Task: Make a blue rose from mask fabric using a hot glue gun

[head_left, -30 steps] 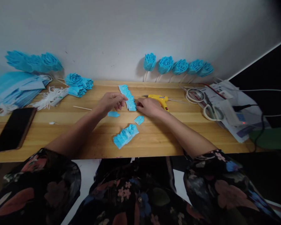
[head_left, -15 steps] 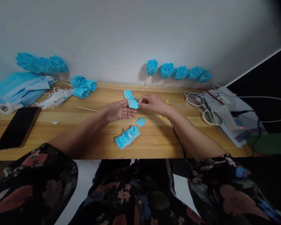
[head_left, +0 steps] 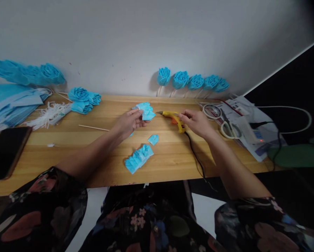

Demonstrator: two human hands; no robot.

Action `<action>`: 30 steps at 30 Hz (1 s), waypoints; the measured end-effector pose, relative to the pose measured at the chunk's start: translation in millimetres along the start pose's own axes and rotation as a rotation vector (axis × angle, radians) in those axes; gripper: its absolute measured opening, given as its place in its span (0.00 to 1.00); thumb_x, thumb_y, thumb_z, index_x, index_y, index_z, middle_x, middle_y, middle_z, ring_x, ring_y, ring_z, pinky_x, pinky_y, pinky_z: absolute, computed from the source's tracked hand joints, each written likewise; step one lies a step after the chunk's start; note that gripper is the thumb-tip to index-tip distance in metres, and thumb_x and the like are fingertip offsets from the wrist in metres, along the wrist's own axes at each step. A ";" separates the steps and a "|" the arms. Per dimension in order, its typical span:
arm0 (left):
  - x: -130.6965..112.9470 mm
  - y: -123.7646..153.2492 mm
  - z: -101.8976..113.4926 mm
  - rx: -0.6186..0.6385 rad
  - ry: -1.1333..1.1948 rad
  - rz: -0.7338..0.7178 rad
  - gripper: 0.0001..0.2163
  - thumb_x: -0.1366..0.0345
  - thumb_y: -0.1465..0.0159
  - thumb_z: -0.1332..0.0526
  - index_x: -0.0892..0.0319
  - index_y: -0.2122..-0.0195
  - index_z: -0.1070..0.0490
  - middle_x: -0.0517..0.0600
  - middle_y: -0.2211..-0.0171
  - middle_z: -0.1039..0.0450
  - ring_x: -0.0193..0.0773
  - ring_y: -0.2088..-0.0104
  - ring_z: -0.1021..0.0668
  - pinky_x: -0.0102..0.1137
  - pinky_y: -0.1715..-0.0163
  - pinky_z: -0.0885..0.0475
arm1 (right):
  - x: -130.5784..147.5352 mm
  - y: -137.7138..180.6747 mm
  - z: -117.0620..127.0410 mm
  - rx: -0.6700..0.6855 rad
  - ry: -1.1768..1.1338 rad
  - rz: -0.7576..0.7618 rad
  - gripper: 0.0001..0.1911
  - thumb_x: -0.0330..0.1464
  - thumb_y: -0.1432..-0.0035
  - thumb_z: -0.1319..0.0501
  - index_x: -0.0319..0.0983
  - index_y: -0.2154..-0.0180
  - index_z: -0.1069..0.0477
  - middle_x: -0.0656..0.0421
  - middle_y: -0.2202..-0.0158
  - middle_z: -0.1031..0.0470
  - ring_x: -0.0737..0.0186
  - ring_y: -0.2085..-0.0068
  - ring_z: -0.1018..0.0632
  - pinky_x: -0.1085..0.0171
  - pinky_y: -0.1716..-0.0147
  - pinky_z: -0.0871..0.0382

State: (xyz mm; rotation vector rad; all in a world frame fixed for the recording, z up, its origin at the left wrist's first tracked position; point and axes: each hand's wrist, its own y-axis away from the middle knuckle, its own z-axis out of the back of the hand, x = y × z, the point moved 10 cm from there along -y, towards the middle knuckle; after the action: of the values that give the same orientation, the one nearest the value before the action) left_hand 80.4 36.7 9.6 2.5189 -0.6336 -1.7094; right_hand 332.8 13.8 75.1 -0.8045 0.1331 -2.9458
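My left hand (head_left: 130, 122) pinches a strip of folded light-blue petals (head_left: 146, 111) between thumb and fingers, above the middle of the table. To its right lies a yellow hot glue gun (head_left: 171, 115) with an orange trigger, its metal nozzle pointing left toward the petals. My right hand (head_left: 195, 122) is closed at the gun's back end, which the fingers partly hide. Nearer to me are a single folded blue petal (head_left: 153, 139) and another row of folded blue petals (head_left: 139, 158). A small blue piece (head_left: 131, 134) shows just under my left hand.
Finished blue flowers on sticks (head_left: 180, 79) lean on the wall, and more blue flowers (head_left: 79, 94) lie at left. Also left are blue face masks (head_left: 18, 105), white ear loops (head_left: 45, 115), a phone (head_left: 8, 152) and a stick (head_left: 94, 127). Scissors (head_left: 232, 130) and papers lie right.
My right hand has left the petal strip and moved right to the glue gun. My left hand has turned and now grips the strip alone. The whole view has shifted slightly.
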 end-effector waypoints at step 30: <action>-9.6 -8.4 24.7 0.018 -0.048 -0.251 0.15 0.54 0.39 0.26 0.61 0.61 0.20 0.54 0.63 0.16 0.40 0.64 0.15 0.30 0.65 0.23 | -22.5 17.1 -3.9 0.068 0.489 -0.318 0.24 0.48 0.26 0.46 0.39 0.52 0.17 0.45 0.54 0.13 0.48 0.56 0.16 0.60 0.65 0.38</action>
State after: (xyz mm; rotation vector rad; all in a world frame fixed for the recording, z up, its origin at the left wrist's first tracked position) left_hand 57.9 52.6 6.2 2.6746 -0.3480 -1.8521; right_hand 351.1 -0.6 58.6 -0.0853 -0.0729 -3.3646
